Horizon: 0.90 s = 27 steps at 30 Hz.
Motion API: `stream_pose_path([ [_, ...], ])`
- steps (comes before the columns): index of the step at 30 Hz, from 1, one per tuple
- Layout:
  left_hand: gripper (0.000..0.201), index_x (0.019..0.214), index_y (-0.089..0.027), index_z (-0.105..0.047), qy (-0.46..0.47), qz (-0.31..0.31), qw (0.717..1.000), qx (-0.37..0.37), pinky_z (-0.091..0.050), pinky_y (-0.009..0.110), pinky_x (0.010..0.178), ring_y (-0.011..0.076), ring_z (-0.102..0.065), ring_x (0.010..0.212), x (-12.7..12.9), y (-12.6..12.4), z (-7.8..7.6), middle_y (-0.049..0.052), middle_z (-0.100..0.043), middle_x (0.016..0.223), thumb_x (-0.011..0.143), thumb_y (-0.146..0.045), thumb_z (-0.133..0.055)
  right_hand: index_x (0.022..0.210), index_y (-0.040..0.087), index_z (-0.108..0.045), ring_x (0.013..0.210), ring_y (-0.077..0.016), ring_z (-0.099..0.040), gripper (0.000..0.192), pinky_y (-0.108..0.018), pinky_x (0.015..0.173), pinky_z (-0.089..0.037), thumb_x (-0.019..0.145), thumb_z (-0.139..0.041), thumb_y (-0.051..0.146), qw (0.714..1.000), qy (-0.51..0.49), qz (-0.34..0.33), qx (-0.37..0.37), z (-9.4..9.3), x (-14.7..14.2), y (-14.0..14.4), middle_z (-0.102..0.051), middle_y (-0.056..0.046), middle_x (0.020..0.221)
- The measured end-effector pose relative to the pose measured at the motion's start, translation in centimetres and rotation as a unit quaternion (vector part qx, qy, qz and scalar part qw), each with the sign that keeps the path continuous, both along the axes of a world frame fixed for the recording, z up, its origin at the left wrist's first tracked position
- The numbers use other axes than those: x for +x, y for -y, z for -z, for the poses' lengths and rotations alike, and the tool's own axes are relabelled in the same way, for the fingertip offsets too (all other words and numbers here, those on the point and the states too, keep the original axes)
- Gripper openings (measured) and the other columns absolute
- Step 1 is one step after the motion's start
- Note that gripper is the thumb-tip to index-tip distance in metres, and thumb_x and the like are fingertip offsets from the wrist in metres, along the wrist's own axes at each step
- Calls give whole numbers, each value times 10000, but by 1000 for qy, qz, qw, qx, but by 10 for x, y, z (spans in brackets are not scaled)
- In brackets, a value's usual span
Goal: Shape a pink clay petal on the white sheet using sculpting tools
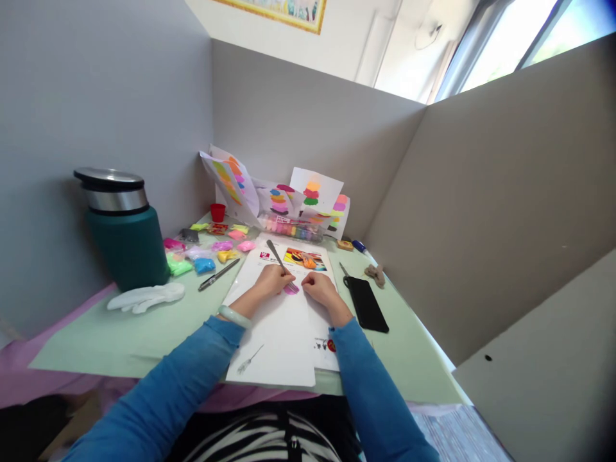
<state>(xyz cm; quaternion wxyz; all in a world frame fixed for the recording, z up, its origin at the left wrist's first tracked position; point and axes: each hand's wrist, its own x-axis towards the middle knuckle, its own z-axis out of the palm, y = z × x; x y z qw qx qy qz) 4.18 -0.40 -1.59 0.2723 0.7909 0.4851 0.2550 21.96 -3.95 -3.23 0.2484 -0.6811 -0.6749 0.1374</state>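
My left hand (272, 282) is closed around a slim metal fork (276, 253), its handle slanting up and away to the left. The fork's lower end rests over a small pink-purple patch (291, 290) on the white paper (279, 340). Just right of that patch, my right hand (320, 289) has its fingers curled in a pinch; whatever they hold, if anything, is too small to make out. Beyond both hands lies a colourful printed picture (291, 258) with an orange lump (308, 261) on it.
Left stand a green tumbler (126, 240), a white glove (147, 297), a pen (219, 274) and several colourful clay packets (205, 265). On the right lie a black phone-like slab (367, 303) and a brown lump (375, 274). Painted sheets (315, 183) lean against grey partitions (308, 109).
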Motion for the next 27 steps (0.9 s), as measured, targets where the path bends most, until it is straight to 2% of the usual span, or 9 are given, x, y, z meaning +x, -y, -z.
stream_pose_path([
  [6, 280, 697, -146, -714, -59, -79, 995, -3, -383, 240, 589, 172, -594, 575, -8, -6, -1, 28, -582, 465, 792, -304, -503, 788, 196, -672, 776, -149, -588, 155, -228, 659, -388, 708, -545, 160, 1000, 0, 6, -8, -3, -1, 1, -691, -18, 847],
  [10, 277, 687, -145, -698, -59, -126, 990, 11, -402, 248, 624, 183, -608, 612, -15, -12, -1, 40, -610, 503, 800, -315, -511, 787, 197, -673, 772, -148, -588, 155, -227, 647, -384, 701, -549, 158, 1000, -4, 11, -13, -2, -1, 0, -692, -15, 849],
  [12, 295, 681, -144, -696, -43, -120, 992, 3, -409, 244, 627, 179, -608, 604, -15, -12, -2, 37, -613, 504, 808, -336, -512, 784, 200, -672, 772, -148, -588, 154, -228, 649, -384, 700, -550, 159, 1000, -6, 9, -11, -1, 0, -1, -693, -13, 847],
  [14, 319, 670, -142, -698, -23, -88, 996, -6, -412, 238, 619, 174, -608, 594, -11, -9, -2, 34, -612, 496, 815, -356, -510, 781, 203, -671, 773, -150, -587, 150, -229, 650, -385, 702, -550, 164, 1000, -7, 6, -7, 0, 0, -1, -693, -12, 848],
  [17, 321, 691, -142, -715, -13, -41, 999, 10, -410, 239, 614, 180, -614, 605, -3, -1, -3, 32, -610, 487, 814, -360, -514, 778, 204, -669, 778, -151, -586, 146, -229, 651, -387, 707, -546, 167, 1000, -7, 2, -2, 0, 0, 0, -693, -13, 855],
  [19, 304, 738, -144, -728, -20, -33, 999, 18, -413, 241, 627, 185, -625, 626, 2, 2, -2, 37, -626, 503, 813, -351, -519, 778, 205, -669, 778, -151, -587, 148, -229, 652, -388, 708, -545, 166, 1000, -7, 4, -3, 0, 0, 0, -693, -13, 855],
  [22, 285, 766, -144, -730, -41, -59, 997, 27, -420, 242, 657, 196, -646, 698, 4, 1, 0, 61, -674, 586, 812, -328, -517, 778, 204, -672, 774, -152, -588, 149, -231, 653, -388, 708, -548, 163, 1000, -5, 8, -3, -1, -1, 1, -694, -12, 845],
  [27, 263, 733, -146, -716, -76, -124, 989, 37, -422, 251, 666, 210, -652, 759, -6, -9, 2, 92, -706, 693, 796, -296, -510, 783, 203, -675, 778, -151, -590, 155, -228, 657, -390, 706, -549, 159, 1000, -4, 10, -6, -2, -1, 1, -694, -13, 847],
])
